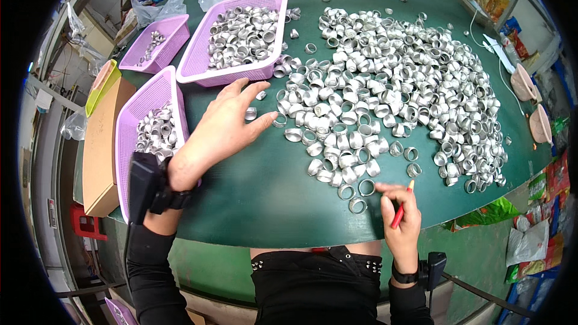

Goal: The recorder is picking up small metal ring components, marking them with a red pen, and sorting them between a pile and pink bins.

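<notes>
Left arm comes in from lower left, black sleeve, dark wrist unit; left hand (224, 125) is palm-down at left-center, fingers spread toward upper right, gripping nothing visible. Right forearm rises from lower right; right hand (402, 224) is half curled around a slim red pen (398, 214), index finger pointing left. Surroundings, left to right: tan carton (102, 144) at the left edge; lower-left lilac basket (124, 135) of metal parts, its right side partly under the left wrist; small lilac basket (174, 40) upper left; large lilac basket (262, 71) top left-center, full, its front wall right above the left fingertips, so that side is blocked. Green table (253, 210) underneath; pink bowls (522, 84) at the right edge. Metal rings (415, 108) are heaped from center to right of frame. A few loose ones sit just beside the left fingers, one at the thumb tip, can't tell if touching. On the right, one upturned ring (366, 195) is just left of the index fingertip, with two more close below it.
</notes>
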{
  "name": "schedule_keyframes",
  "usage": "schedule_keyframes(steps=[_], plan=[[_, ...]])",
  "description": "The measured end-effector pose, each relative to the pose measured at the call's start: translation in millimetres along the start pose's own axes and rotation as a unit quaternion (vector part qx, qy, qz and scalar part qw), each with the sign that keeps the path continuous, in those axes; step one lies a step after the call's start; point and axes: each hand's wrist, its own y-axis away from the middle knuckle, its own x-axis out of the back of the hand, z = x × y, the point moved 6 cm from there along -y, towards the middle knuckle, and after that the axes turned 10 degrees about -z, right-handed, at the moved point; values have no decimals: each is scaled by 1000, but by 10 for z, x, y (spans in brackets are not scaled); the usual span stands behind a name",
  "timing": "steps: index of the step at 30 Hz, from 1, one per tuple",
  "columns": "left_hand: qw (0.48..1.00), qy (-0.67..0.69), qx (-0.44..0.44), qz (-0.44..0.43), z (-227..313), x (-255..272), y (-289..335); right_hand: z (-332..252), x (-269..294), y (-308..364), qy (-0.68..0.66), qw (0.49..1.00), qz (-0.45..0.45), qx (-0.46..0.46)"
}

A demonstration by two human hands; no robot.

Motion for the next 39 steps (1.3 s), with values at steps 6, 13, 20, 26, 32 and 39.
schedule_keyframes(steps=[6, 13, 20, 26, 32, 39], plan=[[986, -24, 119, -112, -215, -643, -154, 2, -142, -457, 42, 995, -80, -40], [993, 33, -5, -109, 469, -871, 242, -149, -249, -355, 21, 992, -120, 16], [992, -80, -101, 18, 710, -619, 450, -58, -118, -347, 126, 990, -31, -56], [992, 77, -99, -3, 562, -750, 359, -195, -140, -244, -23, 998, -47, -21], [977, 48, -208, 20, 697, -746, 440, -363, -354, 42, -80, 991, -98, 44], [980, 164, -105, 31, 490, -889, 549, -324, -423, 208, 125, 983, -74, 115]])
